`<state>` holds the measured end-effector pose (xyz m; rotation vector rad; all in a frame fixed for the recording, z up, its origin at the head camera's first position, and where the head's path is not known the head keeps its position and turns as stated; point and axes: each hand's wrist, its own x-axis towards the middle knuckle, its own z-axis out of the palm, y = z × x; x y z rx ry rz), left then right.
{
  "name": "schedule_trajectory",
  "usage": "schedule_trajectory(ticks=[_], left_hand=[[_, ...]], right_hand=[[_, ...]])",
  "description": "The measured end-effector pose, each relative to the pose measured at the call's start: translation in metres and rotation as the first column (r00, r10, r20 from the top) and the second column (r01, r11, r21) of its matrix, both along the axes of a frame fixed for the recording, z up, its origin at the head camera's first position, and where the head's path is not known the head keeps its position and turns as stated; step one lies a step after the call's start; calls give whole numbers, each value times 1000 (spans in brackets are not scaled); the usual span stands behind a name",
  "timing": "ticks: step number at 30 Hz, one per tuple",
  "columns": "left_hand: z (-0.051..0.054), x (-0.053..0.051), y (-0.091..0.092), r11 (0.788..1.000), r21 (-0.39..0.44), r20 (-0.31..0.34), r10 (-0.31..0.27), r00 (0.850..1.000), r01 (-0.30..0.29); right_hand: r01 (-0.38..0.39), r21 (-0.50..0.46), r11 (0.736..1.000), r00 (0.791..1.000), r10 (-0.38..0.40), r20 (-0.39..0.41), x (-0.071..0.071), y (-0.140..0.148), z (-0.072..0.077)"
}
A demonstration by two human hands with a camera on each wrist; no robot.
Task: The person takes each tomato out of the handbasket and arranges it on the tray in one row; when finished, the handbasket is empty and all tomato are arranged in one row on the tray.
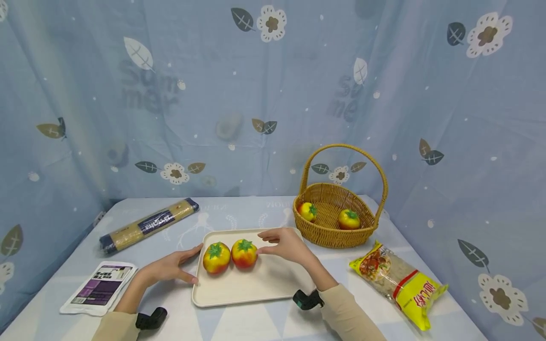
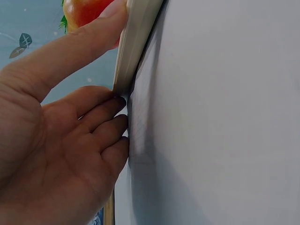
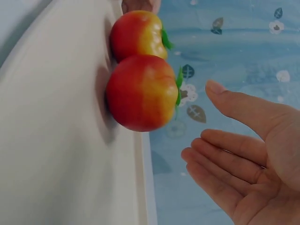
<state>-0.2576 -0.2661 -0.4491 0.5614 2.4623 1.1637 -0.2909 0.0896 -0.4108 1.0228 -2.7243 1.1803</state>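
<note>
Two red-yellow fruits with green tops, one on the left [image 1: 216,258] and one beside it [image 1: 244,254], sit at the left end of a cream tray [image 1: 256,289]. My left hand [image 1: 168,267] touches the tray's left edge, its thumb on the rim and its fingers along the side in the left wrist view [image 2: 70,126]. Over the tray, just right of the second fruit, my right hand [image 1: 286,245] hovers with relaxed fingers; the right wrist view shows a gap between this hand [image 3: 248,159] and the nearer fruit [image 3: 142,93].
A wicker basket [image 1: 337,238] holding two similar fruits stands at the back right. A yellow noodle bag [image 1: 398,284] lies at the right. On the left are a long noodle pack [image 1: 149,225] and a white-purple packet [image 1: 100,288]. A patterned curtain [image 1: 213,94] hangs behind.
</note>
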Motion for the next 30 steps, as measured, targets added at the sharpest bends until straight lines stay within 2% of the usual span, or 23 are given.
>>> schedule_trajectory(ticks=[7, 15, 20, 24, 30], left_hand=[[-3, 2, -2, 1000, 11, -11, -3, 1000, 3], [-7, 1, -1, 1000, 10, -22, -12, 1000, 12], [-6, 2, 2, 1000, 17, -28, -15, 999, 16], [-7, 3, 4, 1000, 9, -34, -15, 999, 15], [-1, 2, 0, 1000, -3, -55, -11, 998, 11]], right_hand=[[0, -18, 1000, 1000, 0, 0, 0, 4, 5], [60, -34, 998, 998, -60, 2, -5, 27, 17], [139, -91, 986, 990, -138, 12, -7, 54, 28], [201, -96, 975, 980, -200, 23, -5, 73, 32], [203, -55, 978, 977, -206, -57, -3, 88, 46]])
